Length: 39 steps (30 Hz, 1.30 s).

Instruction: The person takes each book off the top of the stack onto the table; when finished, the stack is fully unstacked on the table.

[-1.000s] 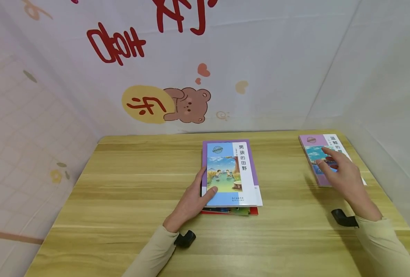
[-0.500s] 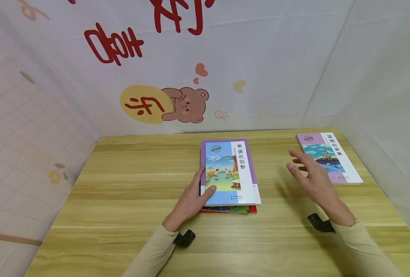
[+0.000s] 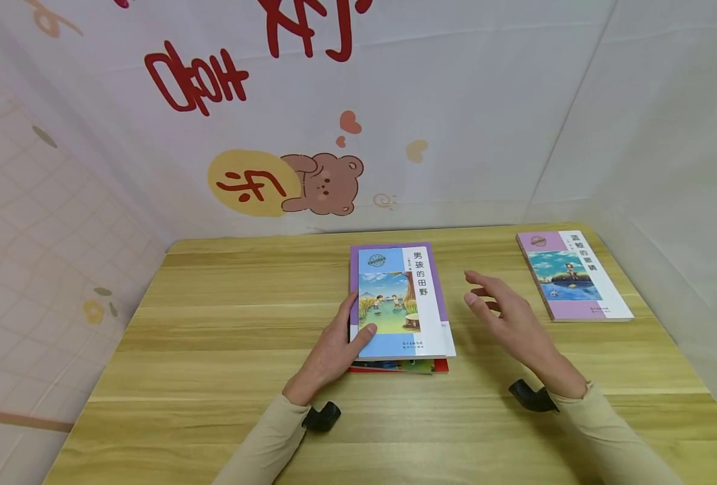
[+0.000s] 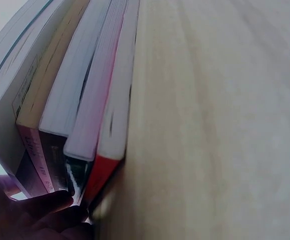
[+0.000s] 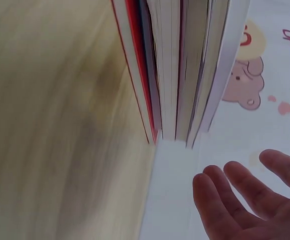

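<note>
book stack (image 3: 404,306) gripped by left hand (image 3: 335,347), thumb on top; right hand (image 3: 511,323) hovers nearby, loosely spread.

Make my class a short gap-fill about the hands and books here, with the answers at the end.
1. The left hand rests its ____ on the cover of the top book.
2. The right hand holds ____.
3. The pink-and-white book lies to the ____ of the stack of books.
4. The bottom book of the stack has a ____ spine.

Answers: thumb; nothing; right; red.
</note>
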Motion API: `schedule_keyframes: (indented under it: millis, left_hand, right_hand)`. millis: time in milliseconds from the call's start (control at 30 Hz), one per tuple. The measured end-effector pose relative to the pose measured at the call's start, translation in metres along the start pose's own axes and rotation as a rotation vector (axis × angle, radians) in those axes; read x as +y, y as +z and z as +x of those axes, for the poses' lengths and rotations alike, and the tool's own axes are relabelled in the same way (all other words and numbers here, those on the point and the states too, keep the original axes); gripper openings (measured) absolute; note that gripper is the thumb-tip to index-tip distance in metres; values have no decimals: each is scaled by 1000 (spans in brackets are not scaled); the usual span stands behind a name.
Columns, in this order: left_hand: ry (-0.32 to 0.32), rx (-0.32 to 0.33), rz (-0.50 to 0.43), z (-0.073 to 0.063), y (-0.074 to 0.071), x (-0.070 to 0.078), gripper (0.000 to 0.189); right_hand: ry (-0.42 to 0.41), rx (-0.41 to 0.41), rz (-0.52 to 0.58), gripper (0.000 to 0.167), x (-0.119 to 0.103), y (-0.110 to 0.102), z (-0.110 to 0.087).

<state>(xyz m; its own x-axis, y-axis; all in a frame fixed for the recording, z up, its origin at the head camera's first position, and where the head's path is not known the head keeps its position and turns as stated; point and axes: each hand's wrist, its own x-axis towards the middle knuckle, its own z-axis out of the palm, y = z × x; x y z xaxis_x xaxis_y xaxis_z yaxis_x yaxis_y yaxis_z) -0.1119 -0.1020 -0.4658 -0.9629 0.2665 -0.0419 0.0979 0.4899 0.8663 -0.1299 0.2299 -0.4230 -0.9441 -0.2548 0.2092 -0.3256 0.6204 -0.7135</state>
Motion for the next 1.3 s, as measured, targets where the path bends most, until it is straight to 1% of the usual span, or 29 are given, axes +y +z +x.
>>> schedule_keyframes:
  millis: [133,267,367,533,700,1133,1300]
  left_hand:
    - [12,-5,-7,0,0,0,80]
    - [13,-15,-46,0,-2,0,77]
    - [10,-19,-68,-1,-3,0,73]
    - [27,-19,-76,-2,-6,0,67]
    - [34,-19,-51,-1,-8,0,65]
    - [47,-77,-1,3,-12,0,63]
    - [57,-89,55,3,-12,0,62]
  right_hand:
    - [28,-65,69,55,-4,6,2]
    - [47,-116,114,56,-6,12,3]
    - [71,-138,123,57,-8,16,4]
    - [89,-168,136,60,-13,22,7]
    - [100,-165,128,60,-15,25,10]
    - [138,-187,144,62,-13,29,13]
    - [173,-209,167,64,-12,30,14]
